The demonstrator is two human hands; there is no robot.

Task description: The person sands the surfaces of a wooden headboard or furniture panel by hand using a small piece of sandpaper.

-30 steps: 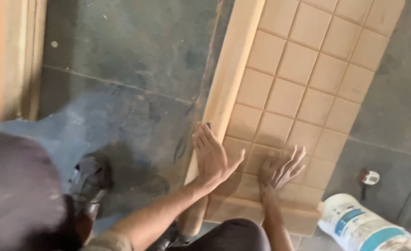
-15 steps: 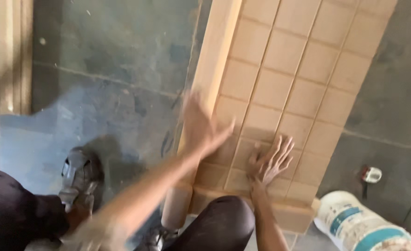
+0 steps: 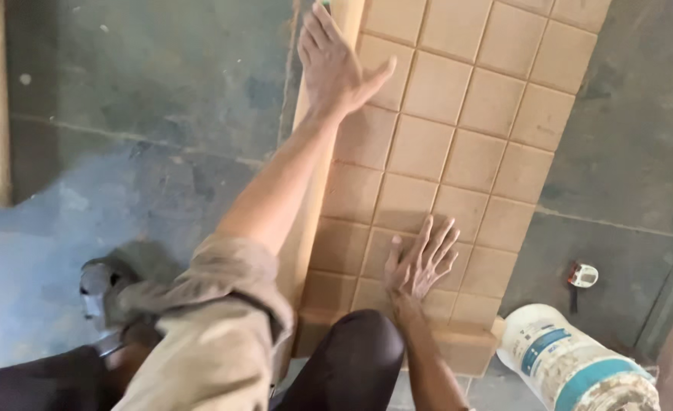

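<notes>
The right hand (image 3: 419, 262) lies flat with fingers spread on the near end of the wooden panel (image 3: 458, 137), gripping nothing, seemingly to steady it on the floor (image 3: 161, 91). Farther along, the left hand (image 3: 335, 65) stretches out open, palm on the panel's rounded edge, holding nothing. A white bucket (image 3: 572, 365) lies just beside the panel's near corner.

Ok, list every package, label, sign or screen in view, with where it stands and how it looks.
Bucket: lies on its side on the dark floor at lower right, beside the corner of the tan grid panel; round, white.
Label on the bucket: wraps its side; blue and teal bands on white.
No signs or screens in view.
</notes>
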